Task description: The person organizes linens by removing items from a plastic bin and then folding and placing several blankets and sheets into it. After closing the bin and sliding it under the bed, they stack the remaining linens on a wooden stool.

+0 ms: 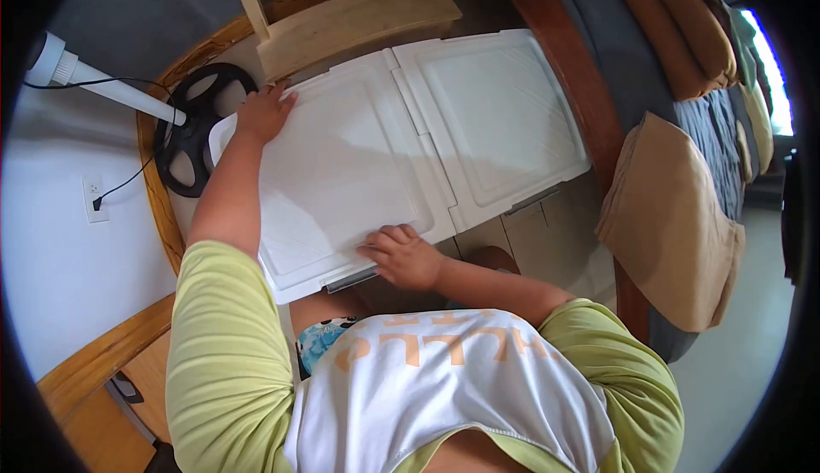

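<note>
A white plastic storage box lid (342, 157) lies flat in front of me. My left hand (266, 114) is at its far left edge, fingers bent over the rim and thumb on the top. At the near edge, my right hand (403, 257) has its fingers curled on the lid's rim, just right of a grey latch (350, 279). A second white lid panel (483, 119) adjoins the first along a hinged seam and lies flat too. The box's sides are mostly hidden beneath the lids.
A wooden chair (359, 29) stands behind the box. On the left are a black round base (201, 123) with a white pole (120, 89) and a cord plugged into an outlet (96, 200). A wooden bed edge (589, 106) with folded brown cloth (670, 225) borders the right.
</note>
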`<move>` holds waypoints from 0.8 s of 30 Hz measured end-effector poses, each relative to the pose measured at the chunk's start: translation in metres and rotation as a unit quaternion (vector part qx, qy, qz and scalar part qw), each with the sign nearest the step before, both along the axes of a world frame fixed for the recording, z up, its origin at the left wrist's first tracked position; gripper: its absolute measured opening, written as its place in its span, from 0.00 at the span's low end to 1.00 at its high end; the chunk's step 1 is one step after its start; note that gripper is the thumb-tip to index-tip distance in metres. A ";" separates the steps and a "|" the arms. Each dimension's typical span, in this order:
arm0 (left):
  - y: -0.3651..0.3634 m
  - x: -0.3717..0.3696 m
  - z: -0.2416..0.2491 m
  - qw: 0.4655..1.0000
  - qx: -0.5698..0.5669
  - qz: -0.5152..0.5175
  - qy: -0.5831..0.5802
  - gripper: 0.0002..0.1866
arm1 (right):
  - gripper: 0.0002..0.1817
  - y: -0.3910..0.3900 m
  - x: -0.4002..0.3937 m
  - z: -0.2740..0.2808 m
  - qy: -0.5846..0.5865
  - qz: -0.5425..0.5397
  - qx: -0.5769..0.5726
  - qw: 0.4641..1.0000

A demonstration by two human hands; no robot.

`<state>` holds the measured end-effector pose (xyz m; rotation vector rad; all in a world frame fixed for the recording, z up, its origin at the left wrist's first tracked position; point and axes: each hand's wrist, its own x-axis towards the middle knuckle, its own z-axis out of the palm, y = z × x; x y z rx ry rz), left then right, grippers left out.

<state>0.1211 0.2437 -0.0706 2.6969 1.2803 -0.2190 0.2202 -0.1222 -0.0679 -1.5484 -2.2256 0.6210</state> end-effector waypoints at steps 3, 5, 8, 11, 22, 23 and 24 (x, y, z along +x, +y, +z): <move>0.019 0.020 0.000 0.993 -0.093 0.064 0.041 0.31 | 0.24 0.000 0.007 -0.005 -0.065 -0.013 -0.024 0.998; 0.018 0.024 -0.006 0.986 -0.136 0.088 0.040 0.33 | 0.20 0.000 0.005 -0.004 -0.065 0.004 -0.008 0.998; 0.008 0.012 -0.003 0.991 -0.089 0.073 0.060 0.28 | 0.19 -0.002 0.004 -0.010 -0.071 -0.002 0.027 0.997; -0.043 -0.044 -0.007 0.969 0.185 0.152 -0.064 0.31 | 0.19 -0.003 0.002 -0.009 -0.062 -0.014 0.018 0.998; -0.150 -0.208 -0.003 0.911 0.021 0.398 -0.109 0.22 | 0.21 0.022 -0.079 -0.006 -0.028 0.015 0.019 0.999; -0.150 -0.217 -0.002 0.907 0.027 0.407 -0.108 0.22 | 0.21 0.023 -0.088 -0.006 -0.046 0.036 0.015 0.998; -0.152 -0.223 0.002 0.916 0.029 0.392 -0.082 0.22 | 0.21 0.023 -0.094 -0.008 -0.064 0.055 0.012 0.996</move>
